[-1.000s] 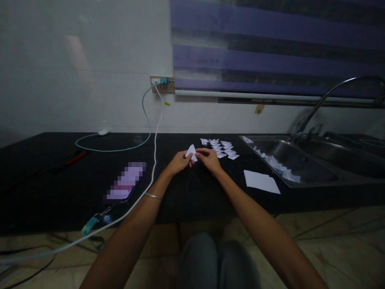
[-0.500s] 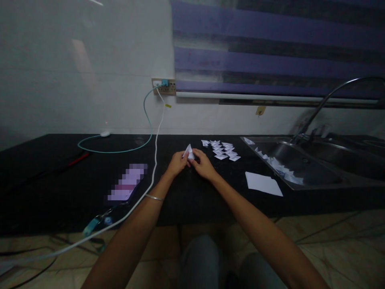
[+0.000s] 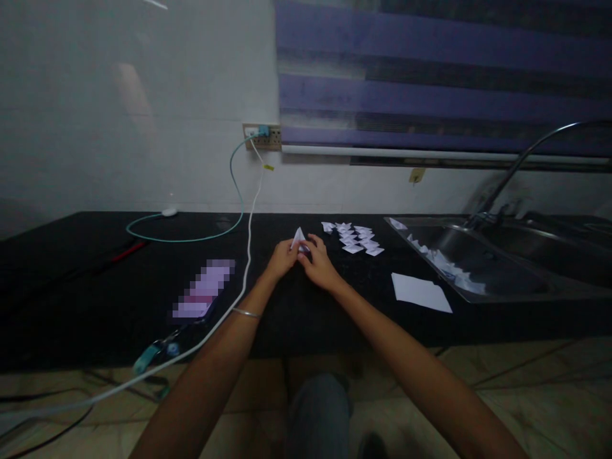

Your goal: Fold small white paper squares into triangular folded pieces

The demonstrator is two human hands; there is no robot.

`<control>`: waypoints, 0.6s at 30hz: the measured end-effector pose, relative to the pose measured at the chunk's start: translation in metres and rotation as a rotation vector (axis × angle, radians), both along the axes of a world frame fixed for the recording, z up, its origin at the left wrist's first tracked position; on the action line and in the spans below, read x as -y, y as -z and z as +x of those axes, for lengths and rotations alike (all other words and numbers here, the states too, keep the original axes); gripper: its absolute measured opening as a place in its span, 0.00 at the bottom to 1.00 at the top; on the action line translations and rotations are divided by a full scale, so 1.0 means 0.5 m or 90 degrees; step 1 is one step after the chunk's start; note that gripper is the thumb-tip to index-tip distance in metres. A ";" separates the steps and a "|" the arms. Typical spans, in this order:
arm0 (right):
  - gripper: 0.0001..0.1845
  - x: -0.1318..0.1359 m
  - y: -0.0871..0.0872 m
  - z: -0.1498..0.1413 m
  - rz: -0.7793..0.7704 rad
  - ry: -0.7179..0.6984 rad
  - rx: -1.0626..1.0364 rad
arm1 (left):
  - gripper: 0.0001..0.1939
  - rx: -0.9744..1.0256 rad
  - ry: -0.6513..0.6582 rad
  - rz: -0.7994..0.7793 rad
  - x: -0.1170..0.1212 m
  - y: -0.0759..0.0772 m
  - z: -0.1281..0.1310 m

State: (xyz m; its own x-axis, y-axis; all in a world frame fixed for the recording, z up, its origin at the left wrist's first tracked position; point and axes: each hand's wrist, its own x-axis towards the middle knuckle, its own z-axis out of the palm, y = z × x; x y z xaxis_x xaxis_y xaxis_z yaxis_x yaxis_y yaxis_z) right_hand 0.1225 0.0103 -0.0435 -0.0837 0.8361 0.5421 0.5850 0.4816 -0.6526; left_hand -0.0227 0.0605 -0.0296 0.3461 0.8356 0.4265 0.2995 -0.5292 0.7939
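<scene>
Between my hands, a small folded piece of white paper point(image 3: 299, 236) stands with its pointed tip upward, above the dark countertop point(image 3: 306, 319). My left hand point(image 3: 283, 257) is closed on its left side, thumb against the paper. My right hand point(image 3: 319, 262) touches the lower right of the paper with its thumb and fingertips, the index finger bent and raised; the paper's lower edge is partly hidden by fingers. Just to the right lie rows of folded white paper pieces point(image 3: 352, 248). A stack of flat white paper point(image 3: 421, 292) rests farther right.
More folded pieces point(image 3: 449, 269) lie along the left rim of a metal sink point(image 3: 507, 258) with a curved faucet point(image 3: 519, 156). A phone point(image 3: 205, 290) with a strap lies left. A white cable point(image 3: 245, 274) crosses the counter beside my left forearm; a teal cable point(image 3: 191, 241) loops behind.
My right hand's fingers have shifted on the folded paper, the index finger lifting and spreading away. My left hand keeps its hold. The view has moved slightly.
</scene>
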 end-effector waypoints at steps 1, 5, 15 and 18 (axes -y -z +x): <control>0.20 -0.003 -0.002 0.002 -0.001 0.022 -0.025 | 0.24 -0.007 0.002 -0.004 0.000 0.001 0.001; 0.13 -0.015 -0.006 0.014 -0.028 0.079 -0.091 | 0.24 -0.026 0.047 -0.031 0.001 0.002 0.006; 0.05 0.002 -0.023 0.031 0.075 0.139 -0.091 | 0.21 -0.072 0.082 -0.009 0.012 0.008 0.014; 0.08 0.009 -0.028 0.031 0.106 0.135 -0.080 | 0.22 -0.082 0.064 -0.007 0.011 0.010 0.016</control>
